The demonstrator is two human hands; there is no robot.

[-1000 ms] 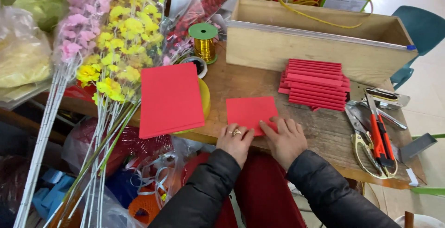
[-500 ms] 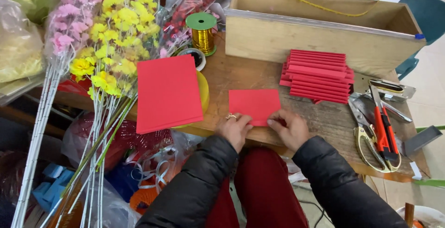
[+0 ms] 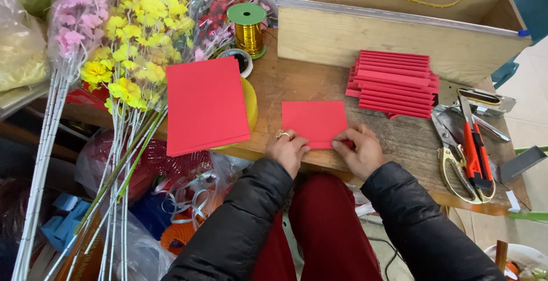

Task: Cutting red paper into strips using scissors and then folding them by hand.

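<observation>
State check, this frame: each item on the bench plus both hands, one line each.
Left hand: pressing the near edge of the red sheet, nothing gripped.
Right hand: pinching the sheet's near right corner.
Red sheet: flat, near edge being folded.
Folded red stack: piled, untouched.
Flat red pile: lying left, overhanging the table edge.
Gold wire spool: upright.
Wooden box: open-topped.
Scissors: lying flat.

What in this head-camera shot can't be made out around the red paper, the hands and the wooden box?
- Head view: the near edge of the red sheet is covered by the left hand and right hand, so any fold there is hidden.
- The wooden box: its inside is cut off by the top edge.
- The yellow item is mostly hidden under the flat red stack.
- The count of folded red pieces is too fine to tell.
</observation>
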